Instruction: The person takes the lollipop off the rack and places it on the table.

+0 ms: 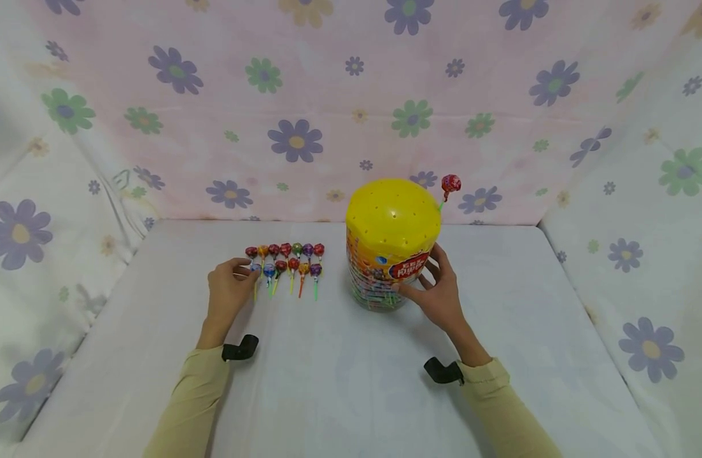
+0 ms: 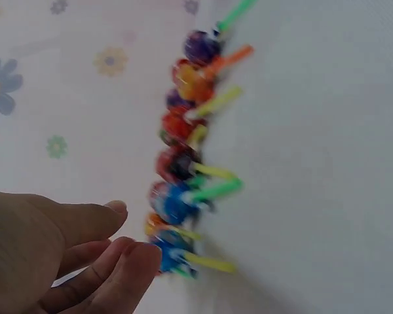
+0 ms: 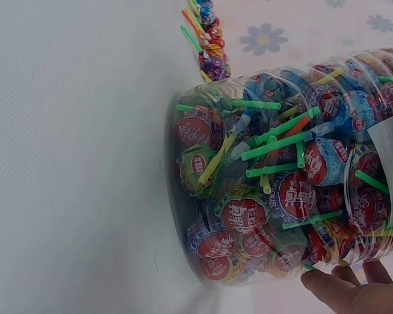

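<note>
My left hand (image 1: 227, 289) is at the left end of the front row of wrapped lollipops, fingertips by a blue lollipop (image 2: 171, 255). Its thumb and fingers (image 2: 144, 258) stand apart with nothing pinched between them; whether they touch the candy I cannot tell. With the thumb in front and fingers round the right side, my right hand (image 1: 439, 292) holds a clear ribbed jar (image 3: 275, 196) full of lollipops. The jar stands upright under a yellow lid (image 1: 393, 213) dotted with small holes. A red lollipop (image 1: 450, 184) sticks up at the lid's right rim.
Two rows of lollipops, including a green one (image 1: 296, 249) at the back and a purple one (image 1: 315, 270) in front, lie left of the jar on the white tabletop (image 1: 316, 381). A flowered cloth (image 1: 328, 95) hangs behind and at both sides.
</note>
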Tool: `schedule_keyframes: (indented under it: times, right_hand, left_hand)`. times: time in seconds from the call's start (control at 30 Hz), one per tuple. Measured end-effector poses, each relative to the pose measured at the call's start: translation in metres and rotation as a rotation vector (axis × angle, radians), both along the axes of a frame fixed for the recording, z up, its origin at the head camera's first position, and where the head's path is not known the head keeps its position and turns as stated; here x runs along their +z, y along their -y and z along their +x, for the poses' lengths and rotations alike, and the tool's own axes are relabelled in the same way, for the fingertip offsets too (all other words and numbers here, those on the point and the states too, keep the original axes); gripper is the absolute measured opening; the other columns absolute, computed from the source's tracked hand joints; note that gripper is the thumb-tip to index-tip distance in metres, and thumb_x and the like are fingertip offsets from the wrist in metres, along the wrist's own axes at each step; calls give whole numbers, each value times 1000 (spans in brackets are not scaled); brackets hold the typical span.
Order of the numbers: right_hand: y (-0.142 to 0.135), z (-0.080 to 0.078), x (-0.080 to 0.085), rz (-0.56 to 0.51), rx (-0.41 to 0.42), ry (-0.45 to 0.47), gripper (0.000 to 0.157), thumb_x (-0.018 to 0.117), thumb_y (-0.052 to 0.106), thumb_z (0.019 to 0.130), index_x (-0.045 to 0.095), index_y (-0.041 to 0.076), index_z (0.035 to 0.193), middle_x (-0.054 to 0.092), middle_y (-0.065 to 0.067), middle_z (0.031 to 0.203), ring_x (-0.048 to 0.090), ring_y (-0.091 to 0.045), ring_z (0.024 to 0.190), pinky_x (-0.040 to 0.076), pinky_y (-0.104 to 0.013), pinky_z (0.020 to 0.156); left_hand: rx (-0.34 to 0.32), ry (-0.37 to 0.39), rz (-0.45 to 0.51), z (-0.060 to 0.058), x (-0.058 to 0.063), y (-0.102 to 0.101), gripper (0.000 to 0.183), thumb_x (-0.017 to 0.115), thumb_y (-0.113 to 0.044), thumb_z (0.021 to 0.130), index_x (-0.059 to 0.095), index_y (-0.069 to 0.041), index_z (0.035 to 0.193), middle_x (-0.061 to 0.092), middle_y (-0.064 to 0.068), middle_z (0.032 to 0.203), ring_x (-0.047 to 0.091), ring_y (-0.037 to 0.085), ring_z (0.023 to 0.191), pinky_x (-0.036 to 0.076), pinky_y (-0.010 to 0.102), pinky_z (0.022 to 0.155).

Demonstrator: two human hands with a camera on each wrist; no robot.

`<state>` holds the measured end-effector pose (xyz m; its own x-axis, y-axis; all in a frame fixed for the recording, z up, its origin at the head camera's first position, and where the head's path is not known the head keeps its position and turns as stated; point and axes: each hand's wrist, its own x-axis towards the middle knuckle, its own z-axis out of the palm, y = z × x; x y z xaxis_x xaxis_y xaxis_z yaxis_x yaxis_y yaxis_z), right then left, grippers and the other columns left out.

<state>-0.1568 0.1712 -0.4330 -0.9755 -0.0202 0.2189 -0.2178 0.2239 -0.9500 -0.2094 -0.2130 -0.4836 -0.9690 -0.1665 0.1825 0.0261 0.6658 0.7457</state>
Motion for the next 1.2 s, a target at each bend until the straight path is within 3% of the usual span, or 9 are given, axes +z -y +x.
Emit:
schedule_keyframes:
  times: [0.17, 0.27, 0.47, 0.57, 0.7, 0.83, 0.93, 1.07, 1.2]
  right_hand:
    - [0, 0, 0, -2, 3, -4, 90, 80, -2, 84, 28, 4, 157, 37, -23, 152, 41, -44, 142, 41, -59, 113]
    - [0, -1, 0, -5, 4, 4, 90, 80, -2, 84, 27, 4, 158, 37, -22, 153, 41, -44, 143, 41, -59, 113]
    - [-2, -1, -1, -9, 5, 5, 91, 80, -1, 85, 27, 4, 158, 37, -22, 153, 41, -44, 143, 40, -60, 113]
    - [-2, -2, -2, -17, 5, 6, 91, 80, -1, 84, 27, 5, 158, 37, -22, 154, 40, -44, 143, 40, -60, 113]
    - [-2, -2, -3, -13, 3, 15, 91, 80, -1, 85, 26, 4, 158, 36, -21, 154, 40, -44, 143, 40, -59, 114]
    - [-1, -2, -2, -4, -5, 22, 90, 79, 0, 86, 27, 4, 158, 36, -22, 154, 39, -45, 144, 39, -59, 114]
    - [-3, -8, -12, -10, -16, 28, 91, 80, 0, 85, 26, 6, 159, 35, -21, 155, 39, -44, 144, 39, -59, 114]
    - [-8, -16, -29, -19, -27, 22, 94, 81, 0, 84, 26, 12, 160, 36, -17, 155, 40, -41, 145, 40, -56, 115]
    - [-10, -17, -35, -26, -30, 2, 94, 82, 3, 84, 27, 15, 160, 39, -15, 154, 41, -39, 144, 41, -55, 113]
  left_hand:
    - [-125, -88, 59, 1, 23, -13, 31, 70, -5, 94, 67, 9, 122, 72, 27, 99, 73, 40, 87, 56, 15, 62]
    - [-213, -160, 130, 4, 46, -29, 30, 71, -6, 95, 68, 6, 122, 73, 24, 100, 73, 34, 86, 50, 8, 66]
    - [-375, -284, 375, 10, 105, -90, 27, 71, -5, 95, 70, 2, 121, 72, 20, 102, 69, 8, 87, 57, 13, 75]
    - [-472, -346, 437, 12, 134, -127, 28, 70, -4, 95, 68, 3, 122, 71, 18, 110, 70, 12, 96, 60, 21, 83]
    - [-584, -393, 436, 12, 164, -171, 28, 68, -2, 96, 66, 7, 123, 69, 18, 119, 69, 25, 107, 60, 28, 90]
    - [-651, -322, 419, 8, 182, -204, 32, 67, -3, 97, 64, 6, 128, 67, 19, 125, 67, 25, 113, 57, 28, 97]
    - [-676, -261, 378, 3, 189, -223, 35, 66, -4, 97, 62, 5, 131, 66, 18, 127, 65, 25, 116, 54, 24, 100]
    - [-698, -194, 280, -4, 196, -242, 41, 66, -4, 98, 57, 5, 137, 65, 18, 130, 64, 25, 119, 53, 20, 100]
    - [-713, -144, 172, -9, 201, -258, 41, 66, -5, 98, 56, 5, 137, 67, 17, 124, 67, 24, 113, 53, 19, 97]
